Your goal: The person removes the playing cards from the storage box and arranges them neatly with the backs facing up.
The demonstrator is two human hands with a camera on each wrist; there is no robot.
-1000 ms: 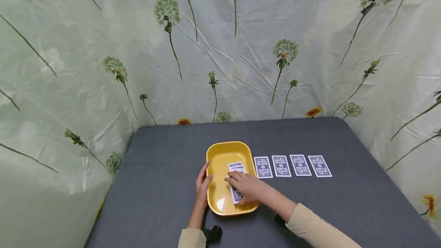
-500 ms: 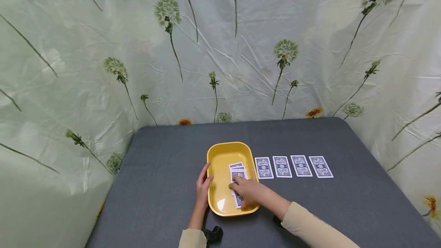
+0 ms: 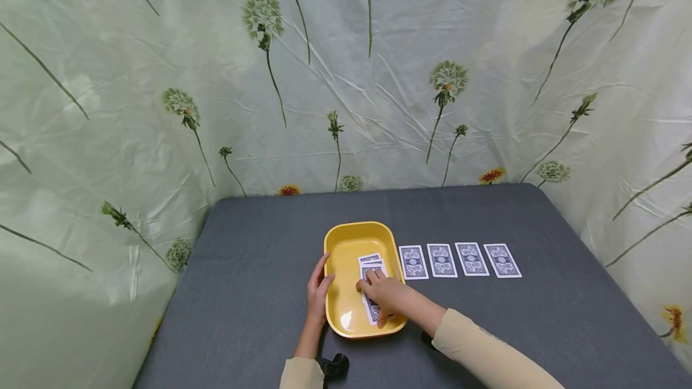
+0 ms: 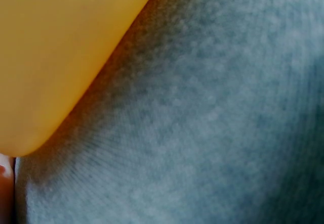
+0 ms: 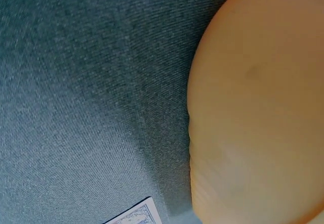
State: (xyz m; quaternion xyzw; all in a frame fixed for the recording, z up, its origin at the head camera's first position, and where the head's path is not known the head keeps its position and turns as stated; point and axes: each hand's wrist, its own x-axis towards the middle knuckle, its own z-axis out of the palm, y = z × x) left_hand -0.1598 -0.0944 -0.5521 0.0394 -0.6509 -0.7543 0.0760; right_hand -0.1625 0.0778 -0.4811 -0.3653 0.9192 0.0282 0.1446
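Observation:
A yellow tray (image 3: 337, 239) stands on the grey-covered table. My left hand (image 3: 318, 290) grips its left rim, thumb at the inner side and fingers outside; in the left wrist view the tray's outer wall (image 4: 61, 47) fills the upper left. Inside lie overlapping playing cards (image 3: 370, 260), blue backs up. My right hand (image 3: 388, 294) reaches over the tray's right rim, its fingers bent over the lowest playing card (image 3: 372, 312) and its thumb near that card's lower right edge. The hand covers part of the card. The right wrist view shows mostly blurred skin.
Right of the tray, several face-down playing cards (image 3: 443, 260) lie in a spaced row. One card's corner (image 5: 139, 215) shows in the right wrist view. Grey cloth (image 3: 259, 257) covers the table, with a flowered curtain (image 3: 378, 107) behind and at both sides.
The lowest card has slid slightly toward me and to the right under my right hand, showing more of the pile. My right fingers have bent more. The left hand and tray stay put.

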